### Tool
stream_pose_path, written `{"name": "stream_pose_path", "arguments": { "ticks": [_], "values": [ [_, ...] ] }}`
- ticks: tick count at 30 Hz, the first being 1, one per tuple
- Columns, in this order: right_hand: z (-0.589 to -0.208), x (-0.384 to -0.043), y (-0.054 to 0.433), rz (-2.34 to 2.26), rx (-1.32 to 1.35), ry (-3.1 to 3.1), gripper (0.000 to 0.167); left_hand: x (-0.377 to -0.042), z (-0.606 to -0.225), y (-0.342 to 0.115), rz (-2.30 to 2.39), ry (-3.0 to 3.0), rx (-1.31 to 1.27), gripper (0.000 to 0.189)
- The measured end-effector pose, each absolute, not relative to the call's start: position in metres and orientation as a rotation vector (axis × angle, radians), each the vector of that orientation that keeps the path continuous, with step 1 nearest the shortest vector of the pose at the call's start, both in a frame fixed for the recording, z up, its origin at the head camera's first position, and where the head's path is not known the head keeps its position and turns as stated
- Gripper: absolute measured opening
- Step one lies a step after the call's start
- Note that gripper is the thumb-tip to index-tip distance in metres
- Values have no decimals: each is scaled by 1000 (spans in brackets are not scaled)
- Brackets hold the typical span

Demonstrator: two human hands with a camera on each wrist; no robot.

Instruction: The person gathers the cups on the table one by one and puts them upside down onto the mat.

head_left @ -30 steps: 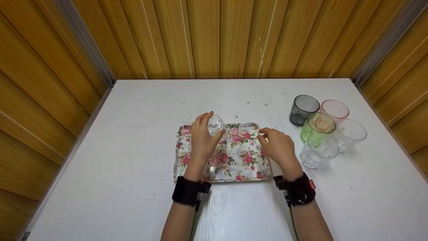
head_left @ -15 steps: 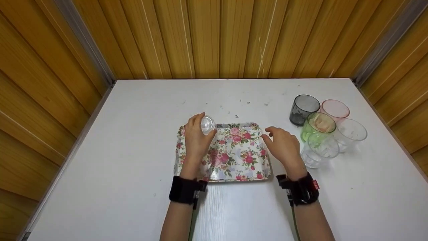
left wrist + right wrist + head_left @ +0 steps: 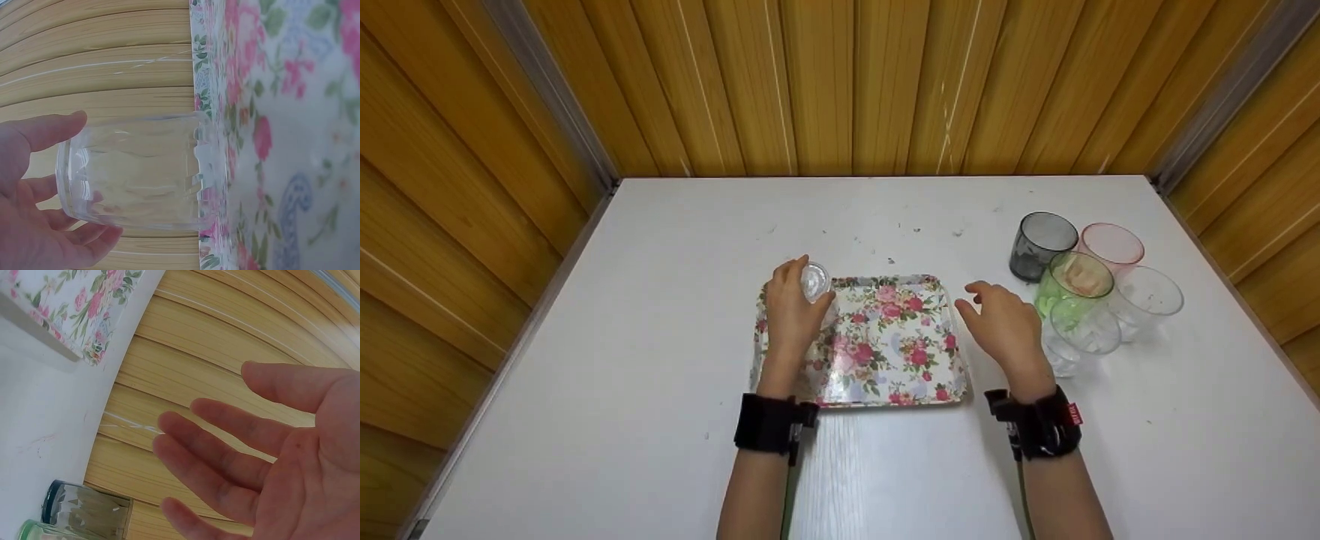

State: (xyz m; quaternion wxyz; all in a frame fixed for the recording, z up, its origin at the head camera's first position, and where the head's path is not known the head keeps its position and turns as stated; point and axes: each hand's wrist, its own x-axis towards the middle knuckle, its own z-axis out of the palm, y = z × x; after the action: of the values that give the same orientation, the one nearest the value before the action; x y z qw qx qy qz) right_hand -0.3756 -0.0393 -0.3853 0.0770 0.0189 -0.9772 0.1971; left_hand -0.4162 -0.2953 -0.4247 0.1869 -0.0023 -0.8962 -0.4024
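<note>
My left hand (image 3: 791, 311) holds a clear drinking glass (image 3: 815, 282) by its thick base, between thumb and fingers. The glass is upside down over the back left part of a flowered tray (image 3: 900, 379). In the left wrist view the rim end of the glass (image 3: 140, 174) is at the tray's surface; full contact cannot be told. Off the tray's right edge hovers my right hand (image 3: 1005, 330), its fingers loosely bent and nothing in them. Its bare palm (image 3: 298, 467) shows in the right wrist view.
To the right stand several upright glasses close together: a grey glass (image 3: 1039, 251), a pink glass (image 3: 1114, 241), a green glass (image 3: 1069, 289), and clear glasses, one at the front (image 3: 1084, 337). Wood-patterned walls (image 3: 847, 90) enclose the white table (image 3: 607, 360) at back and sides.
My left hand has carried the clear glass leftward across the tray, lowering slightly. My right hand has drifted right, away from the tray and nearer the other glasses.
</note>
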Motion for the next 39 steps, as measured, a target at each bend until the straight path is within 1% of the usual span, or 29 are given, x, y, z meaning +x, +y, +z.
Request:
{"name": "stream_pose_path", "arguments": {
  "ticks": [10, 20, 39],
  "values": [
    [-384, -378, -35, 543, -23, -2871, 35, -418, -427, -298, -1118, -2542, 6, 61],
    [-380, -378, -28, 543, -169, -2849, 36, -421, -431, -299, -1078, -2576, 20, 61],
    [-378, -375, -14, 525, -286, -2759, 36, -424, -437, -298, -1018, -2583, 48, 57]
  ]
}}
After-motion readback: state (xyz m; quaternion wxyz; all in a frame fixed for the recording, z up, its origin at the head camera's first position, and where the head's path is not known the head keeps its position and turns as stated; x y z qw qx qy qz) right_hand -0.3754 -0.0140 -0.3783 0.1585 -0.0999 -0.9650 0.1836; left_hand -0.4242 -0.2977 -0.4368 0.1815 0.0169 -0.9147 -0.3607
